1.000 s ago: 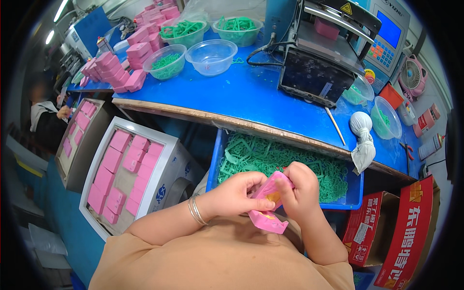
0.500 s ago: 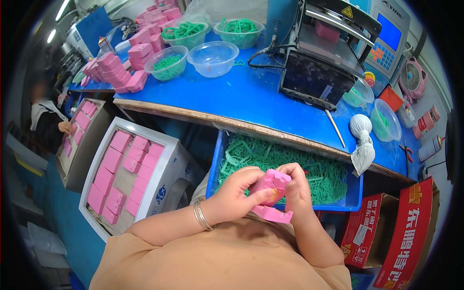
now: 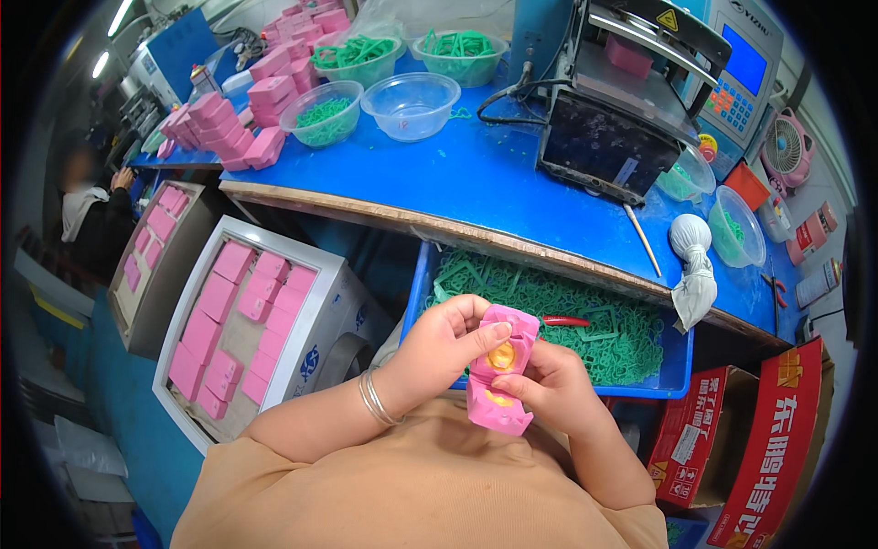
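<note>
In front of my body, a pink mould block [image 3: 523, 329] is spread into two joined-looking portions, each with a yellow hollow facing up. My left hand [image 3: 450, 340] grips the upper portion, thumb on its face beside the yellow recess. The fingers of my right hand [image 3: 560, 377] pinch the mould's right side, with the thumb at the lower portion. Just beyond my hands is a blue tray [image 3: 417, 291] full of green scraps [image 3: 498, 282]. Lying on the scraps is a red-handled tool [image 3: 565, 321], its tip hard to make out.
A white machine-like case [image 3: 315, 293] bearing rows of pink blocks stands left. On the blue bench [image 3: 393, 178] are clear bowls [image 3: 412, 108], stacked pink blocks [image 3: 219, 133], a press [image 3: 617, 137], a wooden stick [image 3: 643, 240] and a cloth bundle [image 3: 690, 261]. Red cartons [image 3: 690, 435] sit right. Another person is far left.
The mould has been opened out, so its yellow hollows now face up. My right hand has shifted lower along it. The red-handled tool has come into view.
</note>
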Motion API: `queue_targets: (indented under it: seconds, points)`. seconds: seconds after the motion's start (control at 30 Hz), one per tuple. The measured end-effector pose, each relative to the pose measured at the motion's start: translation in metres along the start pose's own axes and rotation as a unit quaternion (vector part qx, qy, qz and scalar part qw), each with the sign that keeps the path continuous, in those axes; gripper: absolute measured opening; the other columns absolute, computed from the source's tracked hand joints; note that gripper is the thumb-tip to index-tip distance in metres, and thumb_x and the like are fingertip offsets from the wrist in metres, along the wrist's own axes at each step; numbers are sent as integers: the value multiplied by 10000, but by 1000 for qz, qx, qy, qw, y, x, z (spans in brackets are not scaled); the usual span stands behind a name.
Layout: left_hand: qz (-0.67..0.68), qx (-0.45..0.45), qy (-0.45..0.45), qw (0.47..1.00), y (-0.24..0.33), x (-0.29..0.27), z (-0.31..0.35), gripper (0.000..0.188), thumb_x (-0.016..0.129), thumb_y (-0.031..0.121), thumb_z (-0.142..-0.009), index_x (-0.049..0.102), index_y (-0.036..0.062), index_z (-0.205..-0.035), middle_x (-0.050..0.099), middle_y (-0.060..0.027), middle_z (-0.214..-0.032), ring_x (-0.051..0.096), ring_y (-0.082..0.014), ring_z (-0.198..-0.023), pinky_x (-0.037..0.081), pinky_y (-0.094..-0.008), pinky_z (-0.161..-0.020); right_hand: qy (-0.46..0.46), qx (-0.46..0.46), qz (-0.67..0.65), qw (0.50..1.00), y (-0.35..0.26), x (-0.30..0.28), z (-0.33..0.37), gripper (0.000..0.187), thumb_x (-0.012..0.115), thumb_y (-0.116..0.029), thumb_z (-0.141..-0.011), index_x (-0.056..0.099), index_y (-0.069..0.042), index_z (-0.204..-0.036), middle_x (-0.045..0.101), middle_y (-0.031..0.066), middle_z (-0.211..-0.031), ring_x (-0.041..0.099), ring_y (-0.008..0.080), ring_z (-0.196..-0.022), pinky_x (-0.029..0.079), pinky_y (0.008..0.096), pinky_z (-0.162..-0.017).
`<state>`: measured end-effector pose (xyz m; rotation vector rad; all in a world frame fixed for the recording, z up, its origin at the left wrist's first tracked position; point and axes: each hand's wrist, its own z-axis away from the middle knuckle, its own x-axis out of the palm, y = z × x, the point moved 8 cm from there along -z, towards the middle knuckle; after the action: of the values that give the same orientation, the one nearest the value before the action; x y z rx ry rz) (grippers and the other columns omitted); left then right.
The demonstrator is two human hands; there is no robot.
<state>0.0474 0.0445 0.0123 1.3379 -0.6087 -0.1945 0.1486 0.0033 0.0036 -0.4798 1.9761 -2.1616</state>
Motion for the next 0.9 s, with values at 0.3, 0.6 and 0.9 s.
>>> queue_targets:
  seconds: [0.3, 0.6, 0.9]
  points:
    - [4, 16, -15, 1000, 2, 3, 4, 171, 595, 121, -860, 533, 0, -965, 602, -44, -899, 568, -63, -811, 475, -205, -706, 2, 16, 20, 1000, -1, -2, 3, 228, 625, -81, -827, 572, 16, -1026, 632, 60, -885, 607, 107, -817, 503, 249, -690]
    - [-102, 66, -45, 992, 2, 7, 3, 249, 616, 103, -837, 531, 13, -1053, 542, -21, -911, 532, -72, -865, 462, -218, -749, 44, -42, 12, 998, -6, -9, 3, 233, 625, -70, -818, 570, 15, -1028, 634, 75, -869, 616, 128, -781, 498, 259, -676]
    - [-112, 74, -33, 990, -3, 8, 6, 291, 661, 113, -803, 529, 8, -1040, 534, -57, -974, 538, -100, -853, 473, -252, -755, 191, -240, 212, 928, -44, -28, 9, 189, 647, -66, -746, 565, -6, -906, 560, 84, -800, 538, 176, -699, 450, 262, -626]
